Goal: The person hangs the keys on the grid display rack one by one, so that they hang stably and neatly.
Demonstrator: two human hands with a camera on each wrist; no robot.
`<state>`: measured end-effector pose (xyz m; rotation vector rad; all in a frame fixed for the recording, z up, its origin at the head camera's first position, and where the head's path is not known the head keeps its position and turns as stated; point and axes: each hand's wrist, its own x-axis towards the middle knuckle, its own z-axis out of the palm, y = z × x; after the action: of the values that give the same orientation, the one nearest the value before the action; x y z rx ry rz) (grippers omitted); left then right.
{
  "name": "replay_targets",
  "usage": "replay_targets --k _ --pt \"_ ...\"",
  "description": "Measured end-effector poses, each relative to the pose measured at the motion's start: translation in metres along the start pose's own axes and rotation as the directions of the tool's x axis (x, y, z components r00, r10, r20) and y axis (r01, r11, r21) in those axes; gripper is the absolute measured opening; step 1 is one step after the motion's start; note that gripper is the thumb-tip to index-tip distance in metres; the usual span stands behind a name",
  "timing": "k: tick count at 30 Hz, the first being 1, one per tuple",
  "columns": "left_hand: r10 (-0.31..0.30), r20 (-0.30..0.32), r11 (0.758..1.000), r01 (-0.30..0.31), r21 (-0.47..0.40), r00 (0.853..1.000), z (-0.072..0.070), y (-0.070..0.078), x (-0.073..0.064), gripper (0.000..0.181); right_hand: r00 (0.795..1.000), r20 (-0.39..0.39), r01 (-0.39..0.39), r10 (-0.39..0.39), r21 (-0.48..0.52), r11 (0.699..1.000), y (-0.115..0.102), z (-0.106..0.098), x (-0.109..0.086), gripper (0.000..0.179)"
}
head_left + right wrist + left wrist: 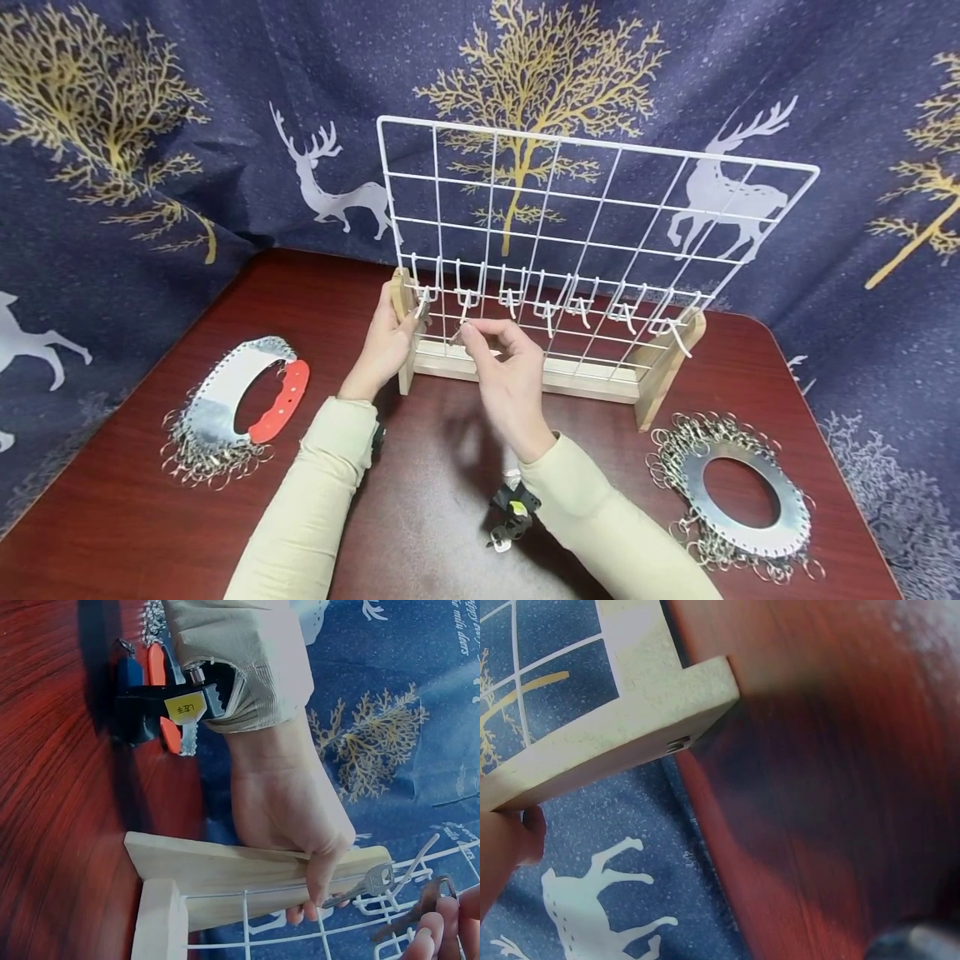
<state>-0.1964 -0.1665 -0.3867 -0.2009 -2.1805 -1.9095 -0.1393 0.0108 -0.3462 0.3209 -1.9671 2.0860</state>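
A white wire grid rack [600,200] with a row of hooks [547,312] stands on a wooden base. My left hand [386,342] grips the rack's left wooden side piece [652,705], its thumb reaching over the edge. Beside that thumb, at the leftmost hook, is a metal key [379,879]; whether the thumb pinches its blade I cannot tell. With thumb and fingertips my right hand [513,375] pinches another key [420,904] by its ring, just below the second hook from the left. The left fingers are partly hidden by the wood.
On the left of the dark red table [427,517] lies a metal ring plate [225,400] with a red section [283,404] and many small rings. A similar plate [787,517] lies at the right. A patterned blue cloth [315,50] hangs behind the rack.
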Motion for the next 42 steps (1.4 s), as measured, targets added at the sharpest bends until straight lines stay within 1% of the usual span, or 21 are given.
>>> replay_targets --k 6,9,13,15,17,19,22,24,25,26,28,30,31,33,34,36,38,42 --pt "-0.011 -0.012 1.000 0.011 -0.001 1.000 0.000 0.001 0.000 0.040 1.000 0.014 -0.020 0.021 -0.030 0.999 0.000 -0.003 -0.001 0.015" --pt "-0.016 -0.010 1.000 0.016 0.000 1.000 0.000 0.001 0.000 0.039 0.999 0.047 -0.020 0.022 -0.028 0.999 0.004 -0.008 -0.002 0.017" --pt "-0.020 -0.009 1.000 0.020 -0.001 1.000 0.000 0.001 0.000 0.041 0.989 0.141 -0.038 0.047 -0.068 0.997 0.010 -0.020 -0.005 0.016" --pt "-0.022 -0.010 1.000 0.022 -0.001 1.000 -0.001 0.000 0.000 0.043 0.975 0.209 -0.054 0.079 -0.122 0.991 0.012 -0.029 -0.006 0.014" --pt "-0.024 -0.014 1.000 0.025 0.005 1.000 -0.001 -0.001 0.000 0.045 0.952 0.284 -0.057 0.116 -0.206 0.977 0.013 -0.038 -0.007 0.011" --pt "-0.026 -0.018 1.000 0.026 0.008 0.999 -0.001 -0.001 0.001 0.046 0.919 0.362 -0.036 0.154 -0.313 0.949 0.014 -0.048 -0.009 0.010" --pt "-0.023 -0.022 1.000 0.023 0.006 0.999 -0.001 -0.002 0.001 0.047 0.860 0.468 0.033 0.203 -0.449 0.893 0.016 -0.061 -0.012 0.011" --pt "-0.021 -0.020 1.000 0.021 0.004 1.000 0.000 -0.003 0.002 0.048 0.823 0.515 0.070 0.241 -0.513 0.855 0.019 -0.070 -0.016 0.011" --pt "-0.019 -0.019 1.000 0.019 -0.001 1.000 0.000 -0.003 0.002 0.049 0.807 0.533 0.090 0.254 -0.537 0.839 0.021 -0.074 -0.018 0.010" --pt "-0.019 -0.017 1.000 0.019 -0.002 1.000 0.000 -0.002 0.001 0.050 0.795 0.546 0.116 0.264 -0.564 0.818 0.024 -0.078 -0.020 0.010" --pt "-0.018 -0.015 1.000 0.018 -0.001 1.000 0.000 -0.002 0.001 0.051 0.771 0.562 0.163 0.297 -0.627 0.762 0.028 -0.087 -0.023 0.010" --pt "-0.020 -0.014 1.000 0.020 -0.001 1.000 0.000 -0.002 0.001 0.050 0.742 0.584 0.225 0.330 -0.680 0.697 0.030 -0.095 -0.026 0.012" --pt "-0.020 -0.012 1.000 0.020 -0.009 1.000 0.000 -0.001 0.001 0.048 0.730 0.591 0.261 0.344 -0.705 0.659 0.031 -0.099 -0.027 0.014" --pt "-0.019 -0.011 1.000 0.018 -0.019 1.000 0.000 -0.001 0.000 0.045 0.699 0.610 0.322 0.372 -0.734 0.598 0.030 -0.106 -0.029 0.019" --pt "-0.018 -0.013 1.000 0.018 -0.021 1.000 0.000 -0.001 0.000 0.044 0.686 0.619 0.349 0.382 -0.741 0.574 0.029 -0.109 -0.029 0.021" --pt "-0.017 -0.014 0.999 0.016 -0.027 1.000 0.000 0.000 0.000 0.043 0.671 0.632 0.392 0.387 -0.746 0.538 0.029 -0.115 -0.030 0.026" --pt "-0.015 -0.017 1.000 0.015 -0.021 1.000 0.000 0.000 0.000 0.042 0.667 0.634 0.418 0.391 -0.753 0.508 0.029 -0.120 -0.031 0.028" --pt "-0.010 -0.015 1.000 0.010 -0.009 1.000 0.000 -0.001 0.000 0.040 0.658 0.633 0.438 0.407 -0.762 0.477 0.031 -0.126 -0.032 0.028"
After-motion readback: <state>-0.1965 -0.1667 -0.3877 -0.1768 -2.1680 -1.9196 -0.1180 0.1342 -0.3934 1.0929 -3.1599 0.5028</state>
